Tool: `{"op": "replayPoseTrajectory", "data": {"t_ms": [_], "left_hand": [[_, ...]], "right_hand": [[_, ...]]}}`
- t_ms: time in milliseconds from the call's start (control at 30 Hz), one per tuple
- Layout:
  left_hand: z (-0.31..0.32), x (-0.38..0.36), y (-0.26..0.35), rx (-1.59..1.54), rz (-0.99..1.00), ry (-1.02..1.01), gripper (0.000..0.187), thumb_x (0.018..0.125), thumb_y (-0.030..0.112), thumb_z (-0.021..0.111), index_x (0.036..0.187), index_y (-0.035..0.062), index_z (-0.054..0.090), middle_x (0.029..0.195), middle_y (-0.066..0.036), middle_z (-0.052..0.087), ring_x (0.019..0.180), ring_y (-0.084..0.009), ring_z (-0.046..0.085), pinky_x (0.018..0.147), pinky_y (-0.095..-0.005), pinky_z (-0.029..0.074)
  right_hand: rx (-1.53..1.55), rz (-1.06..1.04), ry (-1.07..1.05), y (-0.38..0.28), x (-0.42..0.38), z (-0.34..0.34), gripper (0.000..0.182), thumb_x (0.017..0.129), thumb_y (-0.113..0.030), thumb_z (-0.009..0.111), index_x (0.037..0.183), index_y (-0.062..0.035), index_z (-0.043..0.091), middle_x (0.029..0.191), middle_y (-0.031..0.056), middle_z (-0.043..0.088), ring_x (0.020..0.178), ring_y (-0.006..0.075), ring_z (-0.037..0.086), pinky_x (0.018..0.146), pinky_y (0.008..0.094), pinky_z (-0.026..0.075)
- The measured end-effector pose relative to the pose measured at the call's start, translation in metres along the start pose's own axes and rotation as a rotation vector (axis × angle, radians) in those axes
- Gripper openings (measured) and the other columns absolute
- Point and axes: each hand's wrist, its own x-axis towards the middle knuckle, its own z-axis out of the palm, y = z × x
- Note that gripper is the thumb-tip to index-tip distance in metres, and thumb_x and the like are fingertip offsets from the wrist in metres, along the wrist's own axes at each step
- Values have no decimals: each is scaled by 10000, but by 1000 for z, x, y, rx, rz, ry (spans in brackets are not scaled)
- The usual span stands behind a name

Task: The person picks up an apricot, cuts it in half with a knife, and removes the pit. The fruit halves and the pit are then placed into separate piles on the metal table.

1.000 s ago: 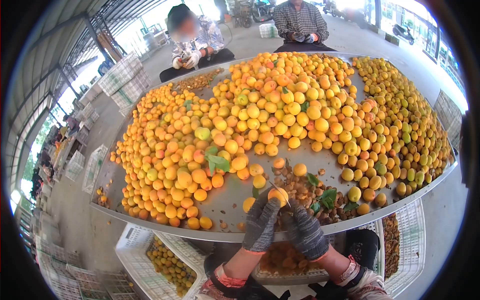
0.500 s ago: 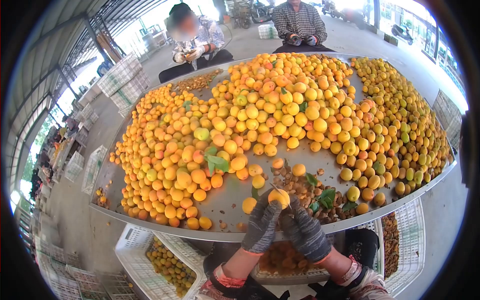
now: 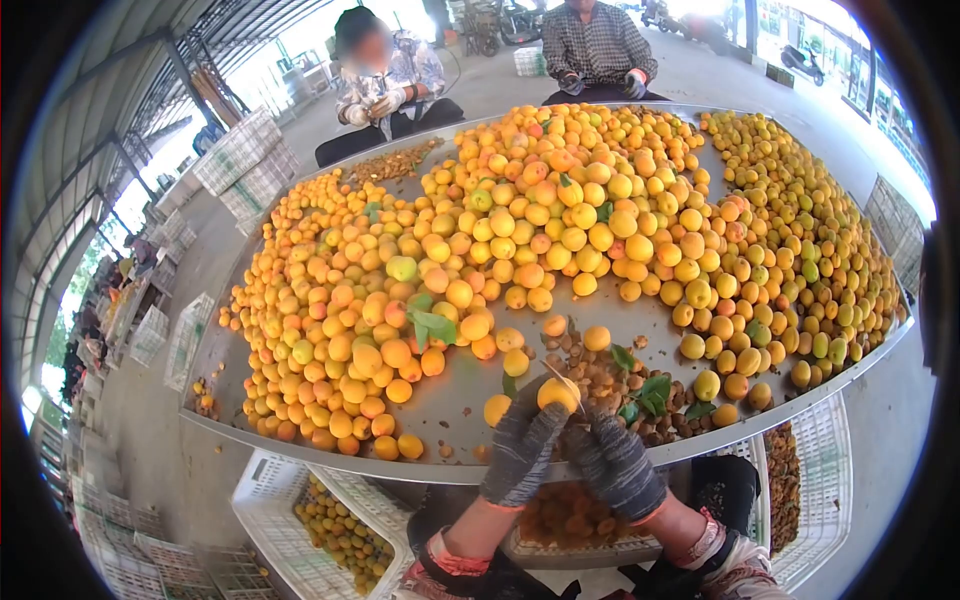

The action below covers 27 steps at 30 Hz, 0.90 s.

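Both my hands, in grey gloves, meet at the near edge of a metal table. My left hand holds a yellow-orange apricot upright between its fingertips. Close against its right side is my right hand, fingers bent together; a thin pointed piece shows by the fruit, but what this hand grips is too small to make out. Beyond my hands lies a scatter of brown pits with green leaves. A large heap of apricots covers much of the table.
White crates stand below the near edge, one with small greenish fruit, another with brown pits. Two people sit across the table. Stacked crates stand at the left.
My hands have shifted very slightly, still around the apricot. The person across at the right has moved their hands apart.
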Motion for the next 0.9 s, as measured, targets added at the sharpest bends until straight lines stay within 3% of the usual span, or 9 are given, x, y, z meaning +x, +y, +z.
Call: {"op": "replayPoseTrajectory", "data": {"t_ms": [67, 133, 267, 300, 467, 533, 633, 767, 900], "left_hand": [[6, -3, -8, 0, -31, 35, 334, 857, 185, 544, 1141, 21, 480, 1012, -35, 545, 909, -99, 490, 802, -241, 404], [6, -2, -9, 1, -66, 71, 337, 856, 184, 545, 1143, 20, 480, 1016, -34, 545, 906, -102, 493, 804, -242, 404], [-5, 3, 4, 41, -94, -81, 345, 852, 178, 552, 1150, 20, 479, 1022, -38, 548, 894, -107, 500, 793, -239, 408], [-7, 4, 6, 126, -70, -136, 344, 852, 172, 553, 1151, 19, 480, 1026, -38, 548, 896, -107, 500, 793, -237, 407], [-1, 0, 1, 86, -141, 2, 327, 854, 158, 546, 1139, 11, 482, 1008, -34, 546, 891, -103, 498, 782, -238, 409], [5, -2, -4, -2, -162, 79, 323, 855, 156, 544, 1135, 7, 483, 997, -35, 547, 890, -104, 499, 781, -239, 410], [2, -2, -12, -68, -170, 153, 310, 857, 150, 539, 1126, 6, 486, 964, -36, 550, 885, -107, 498, 781, -241, 409], [0, -1, -5, 7, 43, 52, 295, 853, 138, 536, 1110, 2, 488, 937, -45, 552, 856, -113, 509, 743, -246, 428], [-2, -4, 18, 391, 191, -121, 269, 846, 119, 531, 1083, -2, 490, 927, -78, 558, 825, -132, 528, 693, -257, 441]], "right_hand": [[175, 97, 76, 2, -1, 5, 319, 847, -42, 496, 1155, 22, 443, 993, 126, 578, 865, 196, 573, 739, 305, 453], [-61, 13, 96, 5, -4, 4, 279, 825, -77, 507, 1091, 1, 485, 948, 189, 565, 890, 320, 559, 723, 375, 451], [-28, 3, -2, -1, -2, -11, 282, 837, -89, 493, 1107, -7, 479, 942, 183, 568, 875, 320, 566, 716, 377, 453], [-122, 1, -59, -9, 1, -18, 336, 828, -46, 502, 1155, 6, 446, 980, 165, 566, 900, 267, 562, 745, 341, 447], [-438, -230, -92, 4, -4, -11, 369, 842, -9, 484, 1204, 18, 417, 1039, 137, 560, 941, 193, 548, 802, 297, 431], [84, 67, 33, 18, -5, 6, 396, 825, -107, 516, 1201, -34, 415, 892, 174, 593, 772, 335, 594, 630, 387, 468], [-63, -43, 63, 11, -1, 5, 461, 812, -111, 535, 1239, -39, 378, 883, 188, 594, 741, 351, 596, 589, 388, 472], [-153, -19, -6, 11, -6, 0, 435, 829, -96, 518, 1237, -32, 380, 897, 161, 602, 758, 302, 606, 616, 355, 472], [377, 234, -108, 1, -4, -14, 364, 858, -71, 479, 1210, -20, 402, 887, 98, 602, 770, 203, 581, 656, 301, 455]]}}
